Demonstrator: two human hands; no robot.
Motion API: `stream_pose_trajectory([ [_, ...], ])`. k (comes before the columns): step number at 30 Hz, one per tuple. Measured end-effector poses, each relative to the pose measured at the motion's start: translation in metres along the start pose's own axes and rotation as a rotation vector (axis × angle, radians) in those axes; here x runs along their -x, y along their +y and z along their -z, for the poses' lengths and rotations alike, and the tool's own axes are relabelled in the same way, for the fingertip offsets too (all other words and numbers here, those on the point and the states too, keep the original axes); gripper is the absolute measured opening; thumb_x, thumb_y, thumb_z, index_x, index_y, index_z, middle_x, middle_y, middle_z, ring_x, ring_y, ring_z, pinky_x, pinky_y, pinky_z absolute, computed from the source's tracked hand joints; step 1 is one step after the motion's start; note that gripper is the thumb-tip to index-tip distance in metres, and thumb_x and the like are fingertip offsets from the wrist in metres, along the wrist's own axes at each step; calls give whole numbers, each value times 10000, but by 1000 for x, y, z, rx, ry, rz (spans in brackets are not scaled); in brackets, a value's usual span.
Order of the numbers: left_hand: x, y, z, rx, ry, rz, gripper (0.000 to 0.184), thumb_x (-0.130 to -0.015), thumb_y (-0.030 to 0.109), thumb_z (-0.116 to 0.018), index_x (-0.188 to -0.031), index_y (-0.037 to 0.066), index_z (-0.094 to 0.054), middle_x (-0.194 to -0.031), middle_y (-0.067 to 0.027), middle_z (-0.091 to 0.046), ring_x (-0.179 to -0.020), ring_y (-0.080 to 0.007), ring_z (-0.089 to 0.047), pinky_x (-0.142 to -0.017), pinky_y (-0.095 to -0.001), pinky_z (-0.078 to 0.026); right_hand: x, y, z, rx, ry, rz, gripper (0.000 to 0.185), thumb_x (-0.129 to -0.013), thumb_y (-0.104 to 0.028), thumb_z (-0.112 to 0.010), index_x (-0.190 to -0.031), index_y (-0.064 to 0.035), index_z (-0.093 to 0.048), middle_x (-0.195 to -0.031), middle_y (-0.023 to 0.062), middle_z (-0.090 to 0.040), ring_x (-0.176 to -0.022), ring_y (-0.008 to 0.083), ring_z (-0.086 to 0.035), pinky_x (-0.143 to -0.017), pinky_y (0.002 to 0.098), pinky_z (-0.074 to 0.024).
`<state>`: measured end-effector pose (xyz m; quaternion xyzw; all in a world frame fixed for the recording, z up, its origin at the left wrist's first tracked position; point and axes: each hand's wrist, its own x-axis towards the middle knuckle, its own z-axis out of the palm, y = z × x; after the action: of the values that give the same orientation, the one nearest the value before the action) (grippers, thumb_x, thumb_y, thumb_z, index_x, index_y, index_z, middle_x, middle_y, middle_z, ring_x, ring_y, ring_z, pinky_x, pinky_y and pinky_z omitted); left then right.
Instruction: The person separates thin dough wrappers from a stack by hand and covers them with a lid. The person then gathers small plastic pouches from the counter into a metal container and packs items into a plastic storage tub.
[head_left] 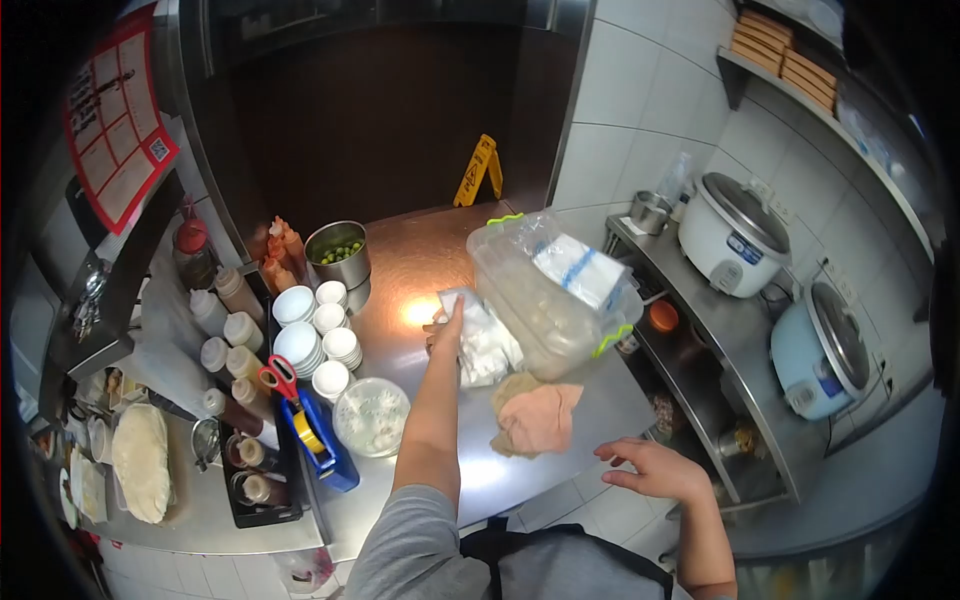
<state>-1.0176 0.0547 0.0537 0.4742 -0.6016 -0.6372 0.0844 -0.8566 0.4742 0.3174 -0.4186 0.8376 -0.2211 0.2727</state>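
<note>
My left hand (pixel 446 328) reaches across the steel counter to a crumpled white plastic bag (pixel 488 350). Its thumb and curled fingers grip the bag's left edge; part of the fingers is hidden by the hand itself. Right behind the bag stands a large clear plastic bin (pixel 545 325) with green handles and a white-and-blue package (pixel 583 271) on top. My right hand (pixel 650 468) hangs in the air past the counter's front right edge, fingers apart and holding nothing. Closest to it on the counter lies a crumpled pinkish-tan cloth (pixel 537 417).
Stacked white bowls (pixel 298 345), a clear round tub (pixel 371 417) and a blue tape dispenser (pixel 318 440) with red scissors (pixel 280 374) stand left of my arm. Farther back are a metal pot of green fruit (pixel 338 268) and a yellow folding sign (pixel 479 172). Rice cookers (pixel 735 235) occupy the right shelf.
</note>
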Motion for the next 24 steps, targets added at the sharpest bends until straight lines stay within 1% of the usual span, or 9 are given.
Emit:
stream_pose_trajectory([
  [5,30,21,-22,-277,-118,-66,1461,-584,858,-571,-1401,-171,70,-1487,-301,-200,-1368,-385,-284,-1108,-363,-275,-27,53,62,-25,123,-41,344,-847,-200,-670,-1142,-39,-595,-1050,150,-619,-923,280,-625,-810,359,-494],
  [6,28,13,-20,-194,-115,-114,1459,-594,776,-667,-1389,-182,92,-1473,-312,-226,-1366,-378,-293,-1107,-340,-279,-34,57,74,-7,148,-37,346,-836,-197,-678,-1140,-51,-599,-1046,130,-601,-924,257,-616,-786,351,-490],
  [9,32,-1,-20,-151,-182,-75,1460,-584,705,-740,-1389,-171,107,-1456,-302,-269,-1349,-350,-332,-1099,-327,-298,-76,83,107,-166,215,-4,349,-827,-188,-684,-1142,-63,-601,-1076,108,-584,-987,238,-596,-799,355,-481],
  [13,59,1,-21,-113,-150,-138,1283,-623,484,-829,-1428,-46,18,-1416,-228,-328,-1277,-326,-412,-987,-381,-448,-193,154,138,43,629,188,546,-797,-312,-713,-1219,-17,-531,-1196,160,-519,-1161,297,-500,-928,330,-422],
  [15,66,2,-19,-131,-181,-150,1369,-564,425,-857,-1418,-91,80,-1433,-268,-300,-1307,-325,-385,-1038,-342,-386,-259,186,145,174,758,102,744,-707,-451,-761,-1249,-9,-508,-1258,183,-482,-1220,340,-449,-988,372,-388],
  [18,77,4,-25,-208,-98,-150,1396,-509,340,-867,-1415,-117,91,-1438,-295,-293,-1312,-320,-389,-1057,-323,-366,-302,177,153,301,480,-344,884,-607,-526,-800,-1275,-27,-506,-1305,181,-462,-1244,362,-424,-1007,433,-376],
  [21,72,3,-37,-347,82,-89,1324,-496,321,-854,-1435,-88,-15,-1393,-292,-379,-1263,-345,-455,-1037,-354,-399,-319,181,173,248,397,-401,884,-561,-533,-818,-1250,-48,-553,-1319,183,-458,-1255,371,-407,-1010,461,-369],
  [23,41,-21,-42,-372,133,-209,1283,-496,387,-865,-1434,-62,-114,-1342,-273,-457,-1229,-359,-490,-1017,-373,-420,-320,186,187,173,268,-267,645,-589,-430,-816,-1091,-57,-658,-1085,193,-645,-1062,332,-604,-882,406,-491],
  [24,35,-23,-44,-351,121,-275,1251,-506,385,-866,-1426,-62,-146,-1343,-266,-460,-1231,-354,-489,-1018,-369,-418,-314,188,187,124,327,-176,550,-576,-360,-809,-1010,-45,-684,-987,224,-670,-952,347,-648,-844,394,-504],
])
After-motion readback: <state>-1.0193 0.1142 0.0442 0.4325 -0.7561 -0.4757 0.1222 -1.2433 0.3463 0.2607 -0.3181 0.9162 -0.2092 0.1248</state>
